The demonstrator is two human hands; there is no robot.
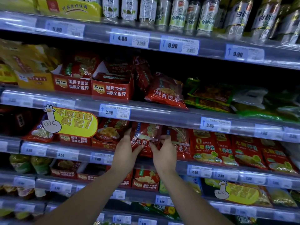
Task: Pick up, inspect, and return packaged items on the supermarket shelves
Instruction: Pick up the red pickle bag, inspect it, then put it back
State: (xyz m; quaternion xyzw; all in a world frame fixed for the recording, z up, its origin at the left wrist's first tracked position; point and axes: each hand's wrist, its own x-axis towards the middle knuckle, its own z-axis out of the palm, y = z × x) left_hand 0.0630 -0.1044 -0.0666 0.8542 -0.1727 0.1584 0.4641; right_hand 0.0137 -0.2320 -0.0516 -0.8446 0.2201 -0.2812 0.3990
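Note:
A red packet of pickled vegetable (145,139) stands upright on the third shelf from the top, among similar red packets. My left hand (125,151) grips its left edge, fingers up along the side and thumb across the lower front. My right hand (164,152) holds its right edge, fingers curled over the front and thumb at the bottom. Both forearms reach up from the lower edge of the view. The packet's top sits just under the shelf rail (162,116) above it.
Red packets (206,147) fill the shelf to the right; red display boxes (112,90) sit on the shelf above. A yellow promotional sign (76,122) hangs left of my hands. Spice bottles (177,15) line the top shelf. Price tags run along each rail.

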